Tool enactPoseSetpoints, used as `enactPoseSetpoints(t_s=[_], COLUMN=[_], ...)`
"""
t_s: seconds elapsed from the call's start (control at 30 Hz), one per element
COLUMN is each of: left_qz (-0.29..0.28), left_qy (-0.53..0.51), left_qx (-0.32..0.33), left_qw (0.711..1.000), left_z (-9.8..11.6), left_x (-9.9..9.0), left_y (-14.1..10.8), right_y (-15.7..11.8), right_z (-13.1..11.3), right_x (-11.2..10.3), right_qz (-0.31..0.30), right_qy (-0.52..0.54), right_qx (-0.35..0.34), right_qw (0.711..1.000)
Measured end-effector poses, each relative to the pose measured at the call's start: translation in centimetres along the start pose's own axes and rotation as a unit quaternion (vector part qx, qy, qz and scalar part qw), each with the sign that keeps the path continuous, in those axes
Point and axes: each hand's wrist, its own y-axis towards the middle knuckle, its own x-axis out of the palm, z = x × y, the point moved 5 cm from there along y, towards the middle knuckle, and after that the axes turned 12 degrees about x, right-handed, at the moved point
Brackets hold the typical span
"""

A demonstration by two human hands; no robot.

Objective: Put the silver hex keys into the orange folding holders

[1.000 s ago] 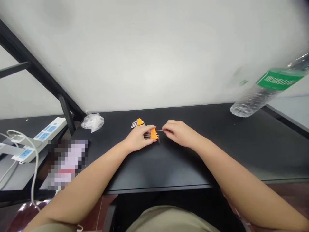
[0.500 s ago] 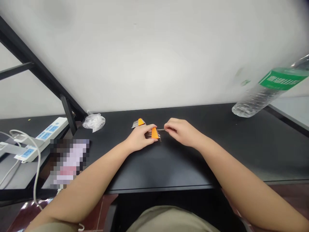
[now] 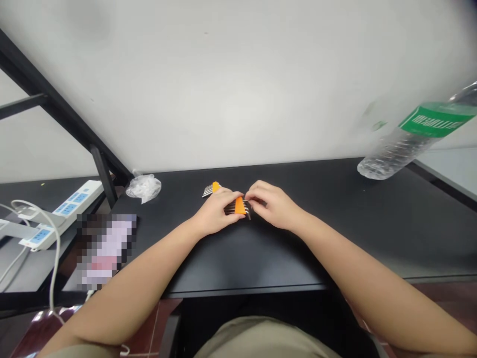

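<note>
Between the thumb and fingers of my left hand (image 3: pixel 216 214) is an orange hex key holder (image 3: pixel 240 205), with several metal hex keys through it, their bent ends pointing right. My right hand (image 3: pixel 270 204) pinches a thin metal hex key (image 3: pixel 246 201) right beside the holder's right side; most of that key is hidden by the holder and fingers. Just beyond my left hand, a second orange holder (image 3: pixel 215 186) with several hex keys lies on the black table (image 3: pixel 246 258).
A crumpled clear plastic bag (image 3: pixel 144 188) lies at the back left. Further left are a white power strip (image 3: pixel 67 214) with cables and a blurred-out phone-like object (image 3: pixel 110 248). A plastic bottle with a green label (image 3: pixel 428 122) stands at the back right against the wall.
My right hand has moved left, up to the holder, and the hex key's exposed length between them has shortened. My left hand keeps its grip on the holder.
</note>
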Motion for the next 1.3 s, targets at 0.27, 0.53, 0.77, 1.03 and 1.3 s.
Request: enactPoseSetpoints(t_s=[0.27,0.53,0.77,1.03,1.3], left_qz=[-0.021,-0.027,-0.05,-0.043,-0.05], left_qy=[-0.011,-0.039,-0.006,0.006,0.011], left_qx=[0.004,-0.003,-0.014,-0.043,-0.025], left_qw=[1.0,0.999,0.999,0.998,0.998], left_z=[0.9,0.6,0.0,-0.7,-1.0], left_x=[0.0,0.1,0.4,0.5,0.8], left_y=[0.2,-0.1,-0.1,-0.3,-0.4], right_y=[0.4,0.6,1.0,0.6,-0.1], right_z=[2.3,3.4,5.4,4.6,3.0], right_x=[1.9,1.5,-0.9,0.4,0.3], right_qz=[-0.047,-0.133,-0.025,-0.083,-0.1], right_qy=[0.224,0.233,-0.107,-0.267,-0.353], right_qx=[0.141,0.183,0.085,0.112,0.132], right_qw=[0.963,0.946,0.99,0.953,0.921])
